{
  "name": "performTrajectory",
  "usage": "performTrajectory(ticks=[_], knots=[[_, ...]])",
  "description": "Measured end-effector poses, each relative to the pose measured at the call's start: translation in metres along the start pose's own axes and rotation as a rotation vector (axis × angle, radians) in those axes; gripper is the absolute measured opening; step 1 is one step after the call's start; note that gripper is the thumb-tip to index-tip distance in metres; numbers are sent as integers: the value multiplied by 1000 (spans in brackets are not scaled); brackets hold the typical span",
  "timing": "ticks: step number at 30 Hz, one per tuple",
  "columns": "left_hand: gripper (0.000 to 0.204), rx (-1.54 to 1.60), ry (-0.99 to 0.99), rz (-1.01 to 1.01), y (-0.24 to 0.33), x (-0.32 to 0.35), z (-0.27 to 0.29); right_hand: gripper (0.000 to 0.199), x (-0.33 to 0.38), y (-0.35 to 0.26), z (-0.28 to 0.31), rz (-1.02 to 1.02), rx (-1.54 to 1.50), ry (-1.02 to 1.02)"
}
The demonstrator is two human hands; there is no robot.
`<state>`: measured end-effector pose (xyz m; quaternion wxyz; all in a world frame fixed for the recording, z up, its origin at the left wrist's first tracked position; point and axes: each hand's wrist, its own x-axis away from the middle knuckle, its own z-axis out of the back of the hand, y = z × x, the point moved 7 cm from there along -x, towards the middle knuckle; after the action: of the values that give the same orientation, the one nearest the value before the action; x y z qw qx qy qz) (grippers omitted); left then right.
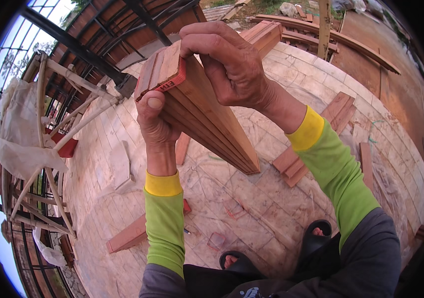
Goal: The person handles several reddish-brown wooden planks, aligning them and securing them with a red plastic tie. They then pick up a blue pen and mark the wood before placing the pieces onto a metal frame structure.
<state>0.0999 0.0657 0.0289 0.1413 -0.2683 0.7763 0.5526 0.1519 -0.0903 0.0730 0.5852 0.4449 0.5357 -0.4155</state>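
Board bundle (212, 116), tilted, red-marked end up at 11 o'clock, lower end just past centre toward 4 o'clock. Left hand (157, 121) closed on the bundle's left side, thumb on the red edge, fingers hidden. Right hand (237, 69) has fingers curled over the right top edge. Below, tiled floor (93, 184): loose boards (294, 166) at 3, short board (128, 237) between 7 and 8. Pole frame (75, 139) at 9.

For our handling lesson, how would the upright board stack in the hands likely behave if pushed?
The board stack is probably stiff: its long edges run straight. Tall and narrow, it would likely tip without the left hand and right hand at its top. Visible seams suggest boards might slide apart.
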Motion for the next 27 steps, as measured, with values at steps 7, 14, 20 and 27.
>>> performTrajectory(ticks=[7, 14, 20, 27], knots=[[103, -61, 16, -62, 1, -3, -12, 35, -3, -2, 1, 18, 6, -2], [103, -91, -60, -145, 5, -12, -22, 35, 0, -2, 5, -24, -7, -63], [70, 56, -10, -194, 6, -3, -33, 33, 5, -8, 11, -92, -57, -50], [46, 86, 53, -151, 5, -4, -42, 28, 12, -6, 10, -227, -260, 11]])
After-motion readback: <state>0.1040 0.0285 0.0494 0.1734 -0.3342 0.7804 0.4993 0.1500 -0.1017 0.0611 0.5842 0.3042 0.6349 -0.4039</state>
